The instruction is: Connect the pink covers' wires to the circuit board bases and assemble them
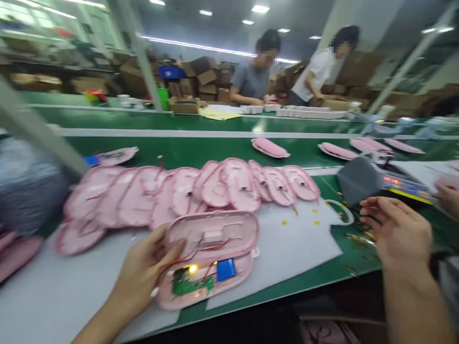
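My left hand point(143, 272) grips the left end of an opened pink plastic case point(211, 255). Its two halves lie apart, showing a green circuit board point(190, 283) with a lit yellow light, a blue battery point(226, 270) and red wires. My right hand point(396, 229) hovers over the green bench at the right with its fingers loosely curled and nothing visible in them. It is close to a grey block point(358, 180) and a small white ring point(340, 210). A row of several overlapping pink case halves point(201, 191) lies behind the opened case.
Grey mats point(287, 243) cover the green bench. Closed pink cases point(269, 147) lie on the green conveyor behind. A device with a red display point(405, 184) stands at the right, beside another person's hand point(448, 193). Two people work at the far bench among cardboard boxes.
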A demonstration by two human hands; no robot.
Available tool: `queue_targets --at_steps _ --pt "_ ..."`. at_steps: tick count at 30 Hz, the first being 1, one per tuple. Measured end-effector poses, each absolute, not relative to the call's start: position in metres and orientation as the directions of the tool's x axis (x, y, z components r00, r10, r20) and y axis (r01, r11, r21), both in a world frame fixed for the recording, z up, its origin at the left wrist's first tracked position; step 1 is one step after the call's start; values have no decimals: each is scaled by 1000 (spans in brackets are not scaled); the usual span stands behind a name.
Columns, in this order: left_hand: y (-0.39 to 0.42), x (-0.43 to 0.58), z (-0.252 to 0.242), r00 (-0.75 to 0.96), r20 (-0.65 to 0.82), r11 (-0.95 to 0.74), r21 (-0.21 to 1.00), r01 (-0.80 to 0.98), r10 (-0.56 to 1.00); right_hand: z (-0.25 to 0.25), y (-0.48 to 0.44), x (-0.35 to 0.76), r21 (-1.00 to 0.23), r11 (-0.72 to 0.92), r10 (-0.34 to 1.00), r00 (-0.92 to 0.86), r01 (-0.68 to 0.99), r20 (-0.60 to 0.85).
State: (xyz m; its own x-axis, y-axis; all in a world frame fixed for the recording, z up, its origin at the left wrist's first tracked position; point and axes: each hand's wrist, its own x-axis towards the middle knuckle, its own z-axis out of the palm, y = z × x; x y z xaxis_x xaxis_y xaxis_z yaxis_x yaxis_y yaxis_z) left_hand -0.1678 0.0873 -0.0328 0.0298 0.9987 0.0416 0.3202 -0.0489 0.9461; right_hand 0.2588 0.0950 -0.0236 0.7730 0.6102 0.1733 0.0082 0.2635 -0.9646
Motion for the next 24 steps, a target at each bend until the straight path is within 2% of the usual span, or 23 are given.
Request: queue_targets --at_steps 2,4,6,8,10,11,16,20,22,24 --pt "78 -168 -31 78 -17 0 978 210 997 1 90 201 -908 343 780 466 241 418" --pt "77 -164 -31 143 -20 10 997 71 990 28 88 137 -748 505 839 -43 430 542" --pt "78 -161 -31 169 13 -11 1000 -12 986 47 90 80 -497 692 722 -491 524 488" --pt "77 -159 -32 182 66 -55 997 -62 981 54 98 38 -213 812 582 -729 544 360" --pt "76 -159 -35 185 122 -103 989 -109 975 49 106 15 7 842 521 -815 540 254" --pt "75 -159 -37 182 141 -117 984 -135 973 45 108 10 75 834 521 -825 547 218" --pt "73 -160 -47 182 152 -125 980 -153 971 30 107 2 250 740 598 -781 624 180" --pt "68 -161 -47 154 166 -158 985 -63 974 36 108 2 262 643 660 -694 720 288" --pt "64 -162 -44 132 181 -183 983 2 975 41 112 7 192 583 703 -608 790 369" --pt "60 -164 -40 111 226 -233 971 60 968 42 115 15 75 642 701 -623 763 347"
